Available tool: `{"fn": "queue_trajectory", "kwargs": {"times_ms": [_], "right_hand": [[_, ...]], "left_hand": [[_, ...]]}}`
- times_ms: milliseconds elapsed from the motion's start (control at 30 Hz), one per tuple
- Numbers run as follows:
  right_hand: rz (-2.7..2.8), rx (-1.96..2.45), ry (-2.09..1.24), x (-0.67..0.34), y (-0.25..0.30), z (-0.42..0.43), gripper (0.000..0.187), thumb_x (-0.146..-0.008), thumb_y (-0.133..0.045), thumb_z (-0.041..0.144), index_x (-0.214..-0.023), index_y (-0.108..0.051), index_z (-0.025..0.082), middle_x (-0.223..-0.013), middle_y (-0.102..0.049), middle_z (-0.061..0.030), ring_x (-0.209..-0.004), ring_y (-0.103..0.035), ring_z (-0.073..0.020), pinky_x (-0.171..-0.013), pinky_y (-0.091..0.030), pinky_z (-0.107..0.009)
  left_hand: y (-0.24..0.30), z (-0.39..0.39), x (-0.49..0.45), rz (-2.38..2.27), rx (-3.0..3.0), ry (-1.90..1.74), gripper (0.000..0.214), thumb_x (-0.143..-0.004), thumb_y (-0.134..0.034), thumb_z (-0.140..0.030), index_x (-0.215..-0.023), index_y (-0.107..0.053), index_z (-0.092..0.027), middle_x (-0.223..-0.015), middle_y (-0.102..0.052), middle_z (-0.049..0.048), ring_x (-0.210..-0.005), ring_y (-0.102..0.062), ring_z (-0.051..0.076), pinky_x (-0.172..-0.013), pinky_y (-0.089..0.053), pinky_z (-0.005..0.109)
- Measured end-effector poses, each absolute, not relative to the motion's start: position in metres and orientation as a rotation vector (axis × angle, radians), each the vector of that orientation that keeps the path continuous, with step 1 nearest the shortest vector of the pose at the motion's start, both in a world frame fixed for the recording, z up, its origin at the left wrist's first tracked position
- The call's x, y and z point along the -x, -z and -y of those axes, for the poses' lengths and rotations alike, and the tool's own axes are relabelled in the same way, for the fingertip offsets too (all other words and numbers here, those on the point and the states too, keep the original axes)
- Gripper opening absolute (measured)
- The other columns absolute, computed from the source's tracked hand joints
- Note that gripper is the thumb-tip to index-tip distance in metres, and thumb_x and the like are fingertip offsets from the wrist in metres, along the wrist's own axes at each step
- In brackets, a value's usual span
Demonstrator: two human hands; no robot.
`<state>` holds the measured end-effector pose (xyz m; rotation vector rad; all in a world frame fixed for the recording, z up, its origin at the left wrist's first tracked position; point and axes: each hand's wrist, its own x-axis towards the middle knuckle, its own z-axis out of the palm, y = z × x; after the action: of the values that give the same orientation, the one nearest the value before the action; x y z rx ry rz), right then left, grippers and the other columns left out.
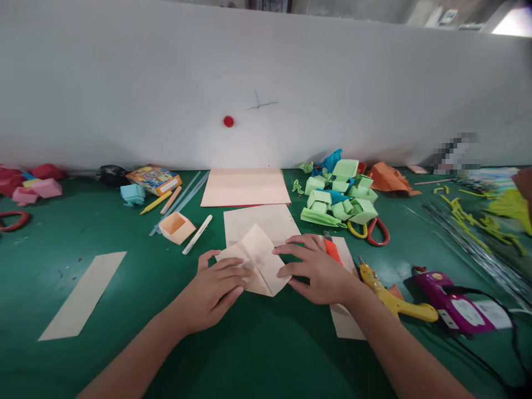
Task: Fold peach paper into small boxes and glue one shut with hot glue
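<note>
Loosely, hands (218, 291) (318, 269) half-open, touching folded paper (265, 259).

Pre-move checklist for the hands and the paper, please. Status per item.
1. Left hand touching the folded paper: ok, fingers over its left side.
2. Right hand touching it too: ok, fingers at its right side.
3. Firm grip on the paper: cannot tell.
4. Orange object clear of the right hand: not ok, right beside it and partly hidden.
5. Yellow glue gun well away from the right forearm: not ok, nozzle close beside it.
6. Glue gun hot: cannot tell; a red light shows on the purple box, but that settles nothing.
</note>
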<state>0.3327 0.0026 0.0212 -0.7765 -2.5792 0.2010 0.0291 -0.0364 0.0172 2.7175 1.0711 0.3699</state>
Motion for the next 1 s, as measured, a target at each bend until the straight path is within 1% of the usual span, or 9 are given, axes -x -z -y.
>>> {"fn": "queue_trajectory", "kwargs": {"times_ms": [167,267,367,433,533,633,767,900,1000], "right_hand": [[2.556,0.730,-0.208,-0.329,-0.025,0.002,0.014,-0.090,-0.064,0.017,-0.085,-0.072,0.027,-0.125,-0.072,-0.0001,-0.128,-0.049,-0.0320,-0.104,-0.027,-0.054],[2.521,0.689,-0.319,-0.327,-0.022,0.000,0.013,-0.093,-0.063,0.018,-0.089,-0.072,0.027,-0.103,-0.078,0.0007,-0.110,-0.061,-0.0252,-0.105,-0.026,-0.051],[2.521,0.687,-0.446,-0.324,-0.015,0.000,0.012,-0.094,-0.062,0.019,-0.095,-0.072,0.026,-0.091,-0.078,0.0011,-0.095,-0.064,-0.0199,-0.103,-0.029,-0.046],[2.515,0.727,-0.500,-0.320,-0.009,0.000,0.013,-0.094,-0.063,0.021,-0.103,-0.072,0.026,-0.093,-0.077,-0.0002,-0.095,-0.064,-0.0196,-0.102,-0.030,-0.044],[2.483,0.866,-0.557,-0.311,-0.003,0.003,0.030,-0.094,-0.065,0.024,-0.123,-0.066,0.027,-0.098,-0.076,-0.0022,-0.097,-0.064,-0.0201,-0.104,-0.031,-0.044],[2.398,1.035,-0.600,-0.302,0.000,0.006,0.042,-0.094,-0.062,0.024,-0.135,-0.059,0.026,-0.103,-0.075,-0.0043,-0.098,-0.063,-0.0219,-0.101,-0.036,-0.043],[2.305,1.124,-0.604,-0.291,0.003,0.010,0.040,-0.092,-0.062,0.022,-0.133,-0.058,0.023,-0.122,-0.071,-0.0069,-0.109,-0.060,-0.0253,-0.098,-0.038,-0.043],[2.317,1.163,-0.564,-0.286,0.006,0.011,0.032,-0.091,-0.062,0.020,-0.123,-0.062,0.024,-0.115,-0.072,-0.0055,-0.105,-0.059,-0.0261,-0.095,-0.037,-0.044],[2.319,1.186,-0.531,-0.284,0.007,0.011,0.025,-0.091,-0.064,0.020,-0.116,-0.066,0.025,-0.111,-0.072,-0.0047,-0.104,-0.057,-0.0262,-0.093,-0.036,-0.045]], "left_hand": [[-0.015,0.039,-0.032,-1.063,-2.739,-0.553,0.024,-0.101,-0.045,-0.019,-0.108,-0.066,-0.025,-0.120,-0.074,0.0029,-0.124,-0.059,0.025,-0.111,-0.024,0.049],[-0.016,0.046,-0.043,-0.992,-2.708,-0.648,0.024,-0.100,-0.045,-0.019,-0.111,-0.065,-0.024,-0.115,-0.074,0.0030,-0.112,-0.063,0.024,-0.106,-0.029,0.047],[-0.017,0.052,-0.055,-0.899,-2.663,-0.558,0.025,-0.100,-0.045,-0.019,-0.114,-0.065,-0.022,-0.112,-0.073,0.0041,-0.103,-0.064,0.021,-0.099,-0.039,0.043],[-0.016,0.053,-0.059,-0.883,-2.629,-0.537,0.025,-0.100,-0.044,-0.019,-0.113,-0.065,-0.021,-0.112,-0.072,0.0056,-0.103,-0.063,0.021,-0.096,-0.045,0.040],[-0.014,0.053,-0.059,-0.925,-2.564,-0.563,0.027,-0.101,-0.042,-0.017,-0.114,-0.065,-0.020,-0.115,-0.071,0.0063,-0.108,-0.063,0.020,-0.097,-0.049,0.037],[-0.013,0.052,-0.057,-0.975,-2.513,-0.573,0.028,-0.101,-0.041,-0.017,-0.114,-0.065,-0.020,-0.116,-0.072,0.0063,-0.109,-0.064,0.020,-0.097,-0.052,0.035],[-0.011,0.052,-0.055,-1.045,-2.504,-0.582,0.030,-0.101,-0.041,-0.019,-0.117,-0.066,-0.021,-0.117,-0.072,0.0075,-0.108,-0.066,0.020,-0.095,-0.055,0.034],[-0.005,0.052,-0.055,-1.116,-2.525,-0.578,0.030,-0.100,-0.044,-0.018,-0.122,-0.065,-0.021,-0.123,-0.069,0.0075,-0.110,-0.066,0.020,-0.094,-0.056,0.034],[0.000,0.050,-0.055,-1.064,-2.605,-0.580,0.028,-0.100,-0.047,-0.017,-0.119,-0.067,-0.021,-0.120,-0.070,0.0074,-0.109,-0.066,0.020,-0.094,-0.056,0.036]]}}
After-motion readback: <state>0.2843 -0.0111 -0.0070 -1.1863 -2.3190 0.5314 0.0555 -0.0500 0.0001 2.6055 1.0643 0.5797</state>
